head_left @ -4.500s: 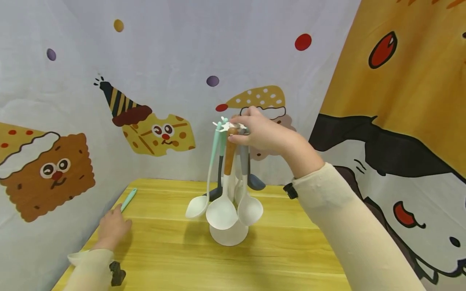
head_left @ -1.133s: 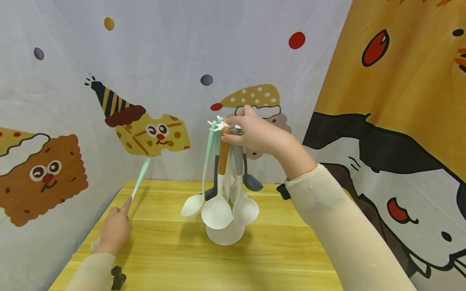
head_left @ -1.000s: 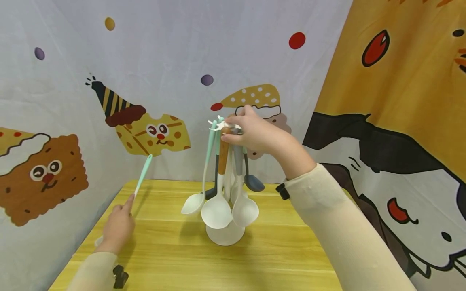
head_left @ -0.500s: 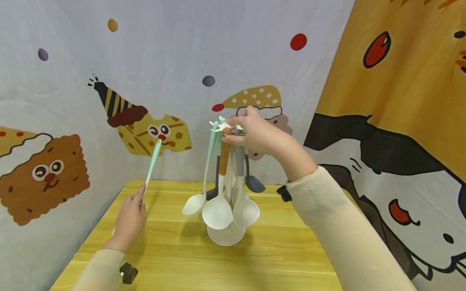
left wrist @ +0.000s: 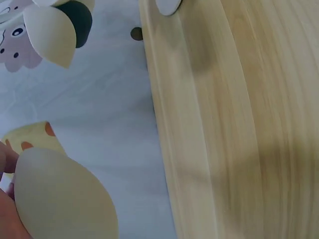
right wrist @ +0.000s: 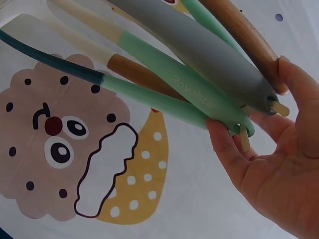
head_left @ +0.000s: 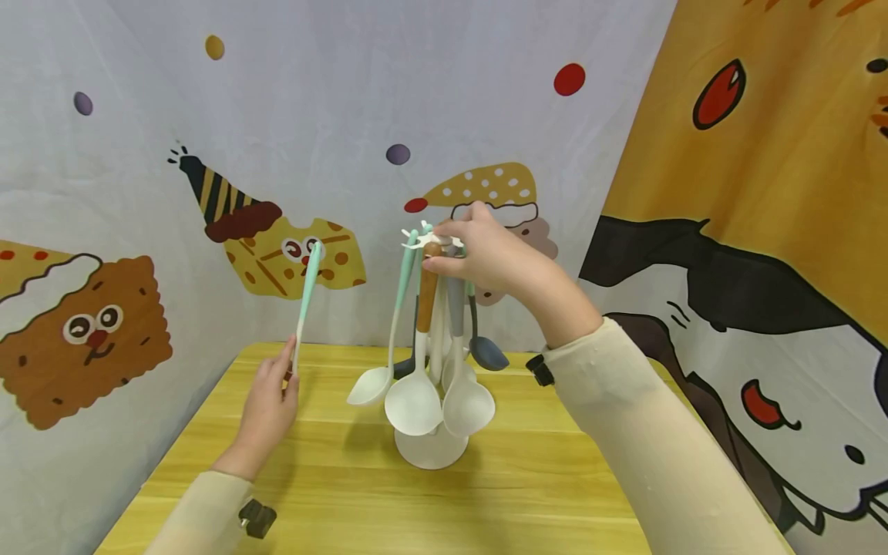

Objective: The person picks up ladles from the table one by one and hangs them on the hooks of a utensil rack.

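My left hand (head_left: pixel 267 408) grips the white shaft of a spoon (head_left: pixel 310 281) with a mint-green handle, raised upright left of the utensil stand. Its broad, cream-coloured head (left wrist: pixel 65 196) shows at lower left in the left wrist view and is hidden behind the hand in the head view. At the table's middle stands the white utensil stand (head_left: pixel 430 453), hung with ladles and spoons. My right hand (head_left: pixel 496 250) holds the stand's top, fingers curled around its hooks. In the right wrist view the thumb touches a brown wooden handle (right wrist: pixel 249 42), beside a grey handle (right wrist: pixel 199 50).
The stand rests on a yellow wooden table (head_left: pixel 333 493). Hanging around it are a white ladle (head_left: pixel 413 405), a pointed white spoon (head_left: pixel 370 387) and a dark grey ladle (head_left: pixel 489 353). A cartoon-printed cloth (head_left: pixel 312 116) closes off the back and sides.
My left hand has lifted the mint-handled spoon from the table's left edge and carried it right and up, toward the stand. The right hand stays on the stand's top.
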Tool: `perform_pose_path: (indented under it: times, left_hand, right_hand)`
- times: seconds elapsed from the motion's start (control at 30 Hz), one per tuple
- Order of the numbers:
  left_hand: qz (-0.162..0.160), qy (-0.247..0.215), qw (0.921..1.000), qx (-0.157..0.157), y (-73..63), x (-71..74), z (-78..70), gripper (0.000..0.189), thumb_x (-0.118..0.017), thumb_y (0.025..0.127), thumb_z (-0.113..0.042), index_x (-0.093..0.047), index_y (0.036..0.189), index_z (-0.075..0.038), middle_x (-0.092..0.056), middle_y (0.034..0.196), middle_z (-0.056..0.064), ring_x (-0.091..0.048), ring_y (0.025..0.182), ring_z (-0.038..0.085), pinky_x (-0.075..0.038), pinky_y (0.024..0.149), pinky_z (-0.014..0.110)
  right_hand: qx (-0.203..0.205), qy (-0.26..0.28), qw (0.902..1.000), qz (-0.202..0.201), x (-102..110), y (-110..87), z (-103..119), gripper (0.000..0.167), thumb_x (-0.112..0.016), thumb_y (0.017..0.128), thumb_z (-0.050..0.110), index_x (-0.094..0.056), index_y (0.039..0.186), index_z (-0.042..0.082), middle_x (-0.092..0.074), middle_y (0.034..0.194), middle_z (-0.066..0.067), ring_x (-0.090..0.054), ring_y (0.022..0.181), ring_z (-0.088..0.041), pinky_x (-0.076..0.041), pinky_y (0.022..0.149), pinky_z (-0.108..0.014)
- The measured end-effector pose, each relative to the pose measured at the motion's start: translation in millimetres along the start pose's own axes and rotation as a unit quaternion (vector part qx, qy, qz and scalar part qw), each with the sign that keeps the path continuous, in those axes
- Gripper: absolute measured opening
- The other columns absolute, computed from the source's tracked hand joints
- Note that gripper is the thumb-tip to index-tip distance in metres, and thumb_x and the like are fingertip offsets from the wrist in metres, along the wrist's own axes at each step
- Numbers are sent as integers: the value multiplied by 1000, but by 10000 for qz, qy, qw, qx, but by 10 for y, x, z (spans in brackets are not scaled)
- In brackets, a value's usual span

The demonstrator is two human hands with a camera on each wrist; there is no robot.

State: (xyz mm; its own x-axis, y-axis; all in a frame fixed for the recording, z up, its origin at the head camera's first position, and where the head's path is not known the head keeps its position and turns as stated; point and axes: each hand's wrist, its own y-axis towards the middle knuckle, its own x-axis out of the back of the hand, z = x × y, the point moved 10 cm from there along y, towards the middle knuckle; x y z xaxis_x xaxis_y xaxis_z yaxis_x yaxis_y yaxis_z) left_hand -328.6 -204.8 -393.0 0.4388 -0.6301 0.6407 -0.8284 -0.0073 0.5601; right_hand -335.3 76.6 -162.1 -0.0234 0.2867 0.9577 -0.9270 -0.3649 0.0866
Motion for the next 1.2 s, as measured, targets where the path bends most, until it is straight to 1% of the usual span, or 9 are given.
perform_pose_path:
  times: [0.17,0.37,0.47,0.6,0.7,0.8,0.87,1.07,1.2]
  left_hand:
    - [-70,-256,9992,-286,19,9,-162,65,-54,93,3,-29,150,-14,-50,96,13,-50,76,20,-51,61,31]
    - [-195,-496,9968,-590,40,23,-357,67,-53,91,6,-30,150,-15,-49,95,11,-47,78,15,-55,66,28]
    - [-260,-611,9952,-721,40,38,-451,67,-54,91,8,-30,149,-16,-49,95,10,-46,80,13,-56,66,27]
    - [-302,-796,9929,-833,30,48,-557,68,-54,90,8,-31,149,-17,-49,96,11,-45,83,9,-57,68,31]
    - [-342,-922,9909,-921,26,57,-628,69,-55,89,9,-32,149,-17,-49,96,11,-44,85,7,-55,70,20]
    - [-387,-1073,9882,-1018,30,67,-690,68,-55,89,10,-33,148,-16,-49,97,11,-44,86,6,-48,72,7]
    - [-405,-1173,9862,-1092,36,65,-728,67,-55,89,9,-34,148,-15,-49,97,12,-44,87,6,-44,73,3]
    - [-420,-1316,9832,-1196,47,55,-816,66,-54,90,9,-33,148,-15,-49,96,11,-44,86,5,-50,71,9]
    - [-454,-1360,9803,-1361,41,43,-884,66,-55,89,10,-35,147,-13,-50,94,10,-45,85,6,-53,67,15]
  right_hand:
    - [-21,-88,9999,-65,4,3,7,60,-56,90,51,-42,143,26,-31,127,-10,-49,97,-22,-45,72,-32]
    - [-86,-98,9999,-79,6,6,-9,59,-56,90,50,-43,142,25,-30,125,-10,-50,94,-22,-46,71,-32]
    - [-107,-121,9998,-97,6,12,-9,59,-57,90,51,-44,141,25,-30,126,-10,-51,93,-22,-46,71,-32]
    - [-133,-196,9996,-166,12,14,-6,61,-56,88,54,-44,141,26,-31,126,-11,-51,93,-22,-47,68,-32]
    - [-148,-224,9994,-221,15,18,-7,62,-57,88,56,-45,141,26,-31,127,-11,-51,93,-22,-48,65,-32]
    - [-180,-213,9993,-232,14,16,-7,62,-57,87,56,-45,141,27,-31,127,-11,-52,92,-22,-48,63,-32]
    - [-198,-205,9993,-246,16,11,-5,62,-57,87,56,-45,141,27,-31,126,-11,-52,90,-22,-48,62,-32]
    - [-211,-163,9991,-320,15,6,5,62,-58,87,55,-46,140,26,-32,123,-11,-53,88,-23,-48,63,-32]
    - [-288,-91,9990,-340,14,1,-3,62,-58,87,55,-46,140,26,-32,124,-11,-55,86,-23,-50,62,-32]
